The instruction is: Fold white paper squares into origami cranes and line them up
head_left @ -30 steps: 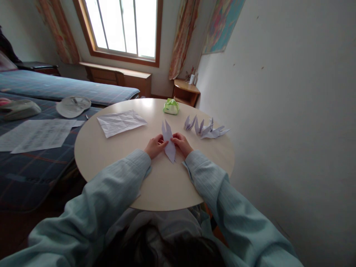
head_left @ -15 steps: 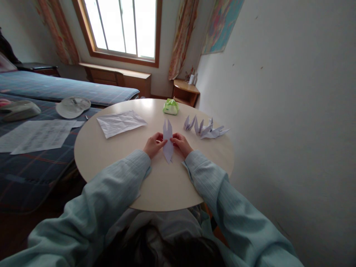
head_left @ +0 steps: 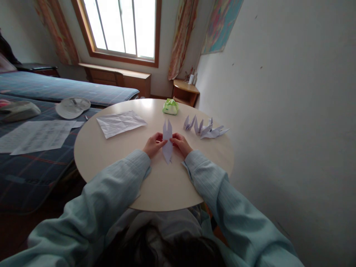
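Note:
A folded sheet of white paper (head_left: 167, 146) stands between my hands over the middle of the round table (head_left: 169, 189). Its upper end splits into two narrow points, and the lower end tapers to a tip. My left hand (head_left: 154, 144) pinches its left edge, thumb on the near face. At the opposite edge my right hand (head_left: 181, 144) grips it the same way. The fingers behind the paper are partly hidden. Right of my hands, several folded paper cranes (head_left: 213, 131) stand in a row, close together.
A creased paper sheet (head_left: 121, 123) lies at the table's left. Near the far edge sits a green tissue pack (head_left: 170, 106). On the left, a bed (head_left: 36, 172) holds printed sheets (head_left: 41, 135) and a white cap (head_left: 73, 107). A bare wall (head_left: 292, 129) runs along the right.

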The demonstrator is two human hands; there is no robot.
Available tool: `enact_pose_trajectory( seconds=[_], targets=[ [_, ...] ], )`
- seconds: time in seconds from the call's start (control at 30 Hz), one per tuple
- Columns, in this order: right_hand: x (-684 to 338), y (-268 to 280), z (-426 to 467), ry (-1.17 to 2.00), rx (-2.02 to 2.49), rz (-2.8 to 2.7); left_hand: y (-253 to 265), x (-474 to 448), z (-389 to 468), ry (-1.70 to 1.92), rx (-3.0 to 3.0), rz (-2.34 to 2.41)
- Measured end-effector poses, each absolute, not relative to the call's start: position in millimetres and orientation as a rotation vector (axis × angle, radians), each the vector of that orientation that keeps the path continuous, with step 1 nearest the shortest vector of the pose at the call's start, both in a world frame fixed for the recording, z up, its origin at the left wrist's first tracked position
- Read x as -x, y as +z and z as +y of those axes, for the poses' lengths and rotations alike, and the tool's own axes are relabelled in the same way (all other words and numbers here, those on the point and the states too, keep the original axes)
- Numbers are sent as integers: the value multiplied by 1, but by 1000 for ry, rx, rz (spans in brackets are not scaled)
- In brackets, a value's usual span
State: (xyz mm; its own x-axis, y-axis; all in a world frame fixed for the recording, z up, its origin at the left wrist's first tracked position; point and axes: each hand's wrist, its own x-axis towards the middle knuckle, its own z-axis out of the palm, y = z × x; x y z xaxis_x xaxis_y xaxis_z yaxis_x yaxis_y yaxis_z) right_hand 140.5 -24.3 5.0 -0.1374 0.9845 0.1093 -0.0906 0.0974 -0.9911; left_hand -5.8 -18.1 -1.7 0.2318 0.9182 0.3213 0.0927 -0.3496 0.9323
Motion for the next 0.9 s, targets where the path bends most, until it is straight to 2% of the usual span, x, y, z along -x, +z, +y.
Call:
enact_pose_trajectory(
  seconds=[0.9],
  targets=[
    [-140, 7, -24, 1239, 1057, -1395, -5, 3, -18, 1154, -1531, 914]
  ],
)
